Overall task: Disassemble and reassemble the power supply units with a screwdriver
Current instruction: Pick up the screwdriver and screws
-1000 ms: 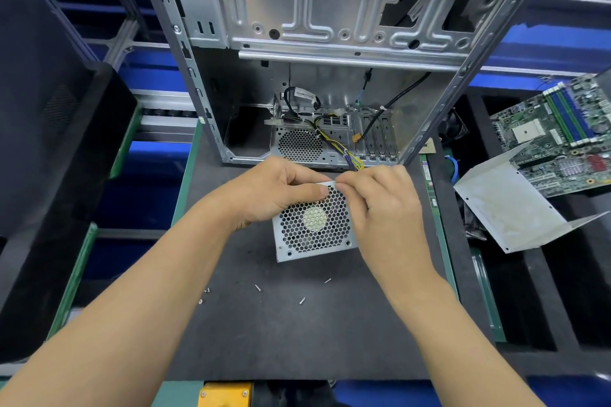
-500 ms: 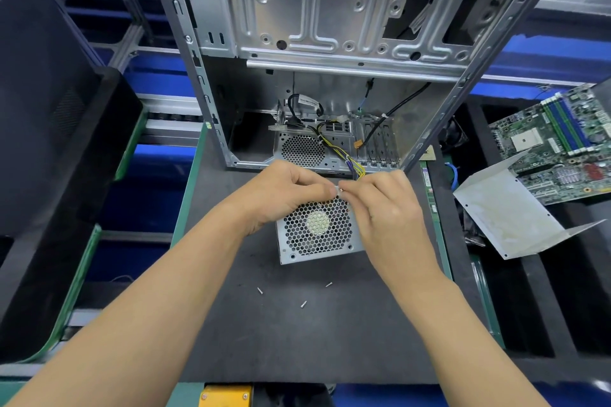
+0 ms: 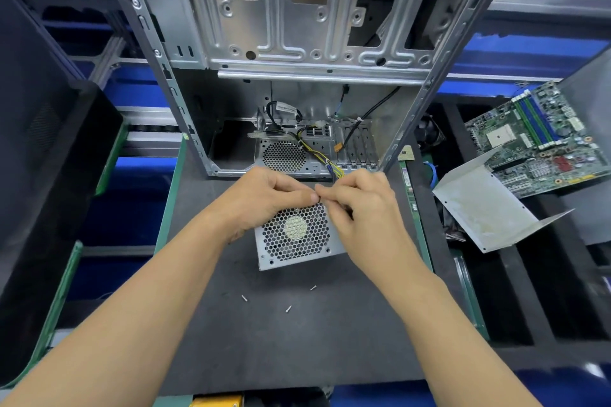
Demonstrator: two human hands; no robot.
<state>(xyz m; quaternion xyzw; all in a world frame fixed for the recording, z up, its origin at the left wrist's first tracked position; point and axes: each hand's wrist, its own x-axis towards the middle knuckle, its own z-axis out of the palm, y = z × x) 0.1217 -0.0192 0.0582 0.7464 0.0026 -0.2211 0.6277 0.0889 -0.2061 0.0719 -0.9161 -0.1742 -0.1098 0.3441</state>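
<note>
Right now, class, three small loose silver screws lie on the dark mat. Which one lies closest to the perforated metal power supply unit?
The rightmost small silver screw, just below the perforated metal power supply unit; the other two screws lie farther left and lower.

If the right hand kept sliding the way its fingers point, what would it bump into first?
Almost at once, the left hand. The right hand points leftward, its fingers nearly meeting the left thumb above the power supply's fan grille. Whether they already touch is unclear.
</note>
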